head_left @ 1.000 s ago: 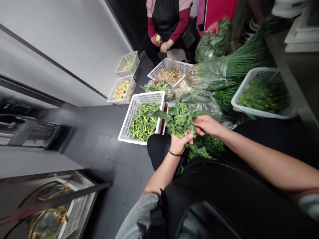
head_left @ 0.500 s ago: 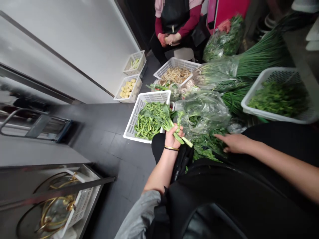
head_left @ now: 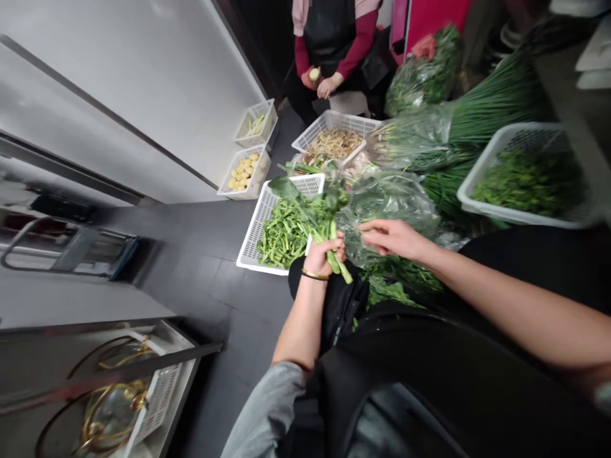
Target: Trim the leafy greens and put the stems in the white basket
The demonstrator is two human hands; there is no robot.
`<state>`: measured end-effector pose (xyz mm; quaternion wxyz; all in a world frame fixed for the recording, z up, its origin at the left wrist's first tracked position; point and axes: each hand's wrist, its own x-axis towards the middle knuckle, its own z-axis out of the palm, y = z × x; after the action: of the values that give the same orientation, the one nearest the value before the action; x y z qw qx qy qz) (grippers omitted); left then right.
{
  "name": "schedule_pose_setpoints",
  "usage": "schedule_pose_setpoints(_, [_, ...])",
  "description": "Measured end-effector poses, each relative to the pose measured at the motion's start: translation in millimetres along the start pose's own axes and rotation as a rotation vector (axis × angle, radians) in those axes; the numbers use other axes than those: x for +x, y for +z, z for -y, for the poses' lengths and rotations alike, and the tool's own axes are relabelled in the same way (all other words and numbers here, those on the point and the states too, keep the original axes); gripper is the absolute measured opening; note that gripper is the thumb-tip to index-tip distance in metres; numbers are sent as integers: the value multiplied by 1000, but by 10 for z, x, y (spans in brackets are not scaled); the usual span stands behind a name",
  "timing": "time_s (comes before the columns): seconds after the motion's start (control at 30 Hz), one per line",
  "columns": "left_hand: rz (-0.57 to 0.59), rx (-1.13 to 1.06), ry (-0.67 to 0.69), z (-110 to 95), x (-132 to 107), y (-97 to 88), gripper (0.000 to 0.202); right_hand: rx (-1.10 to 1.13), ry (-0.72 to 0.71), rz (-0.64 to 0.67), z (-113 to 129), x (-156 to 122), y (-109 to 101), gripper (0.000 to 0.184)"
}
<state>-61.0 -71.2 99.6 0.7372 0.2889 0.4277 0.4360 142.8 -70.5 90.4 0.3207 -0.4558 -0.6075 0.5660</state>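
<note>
- Presently, the left hand (head_left: 324, 256) is closed around a bunch of leafy green stalks (head_left: 321, 213), with the stem ends sticking out below the fist.
- The bunch's leaves overlap the right edge of a white basket (head_left: 265, 213) on the dark tiled floor (head_left: 210, 283); whether they touch it, I cannot tell.
- Cut green stems (head_left: 281, 240) lie heaped inside that basket.
- The right hand (head_left: 370, 232) is near the stalks, its fingers bent toward the thumb, in front of a clear plastic bag (head_left: 398, 197); I cannot tell whether it pinches anything.
- Loose leafy greens (head_left: 389, 291) lie below the right hand.
- Beyond the white basket's far left corner, 2 smaller baskets (head_left: 258, 178) stand by the wall; the nearer contains pale yellow pieces (head_left: 242, 172).
- Past the white basket's far edge, a seated co-worker (head_left: 329, 38) in a black apron holds a pale piece (head_left: 314, 74).
</note>
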Motion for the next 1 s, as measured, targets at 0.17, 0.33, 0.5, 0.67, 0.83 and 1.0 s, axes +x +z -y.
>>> schedule_pose_setpoints(0.17, [41, -178, -74, 359, -92, 416, 26, 303, -28, -122, 116, 88, 104, 40])
schedule_pose_setpoints(0.33, [-134, -232, 50, 460, -79, 459, 23, 219, -84, -137, 58, -83, 3, 35])
schedule_pose_setpoints(0.5, [-190, -95, 202, 545, -124, 538, 33, 392, 22, -182, 58, -16, -126, 44])
schedule_pose_setpoints(0.67, [-260, -78, 217, 559, -157, 581, 35, 88, 3, -226, 32, -9, -124, 47])
schedule_pose_setpoints(0.83, [-278, -86, 151, 622, -137, 580, 32, -728, -106, -351, 3, -143, -102, 39])
schedule_pose_setpoints(1.0, [-293, -196, 84, 645, -106, 517, 36, -1166, -391, -170, -148, -499, -199, 43])
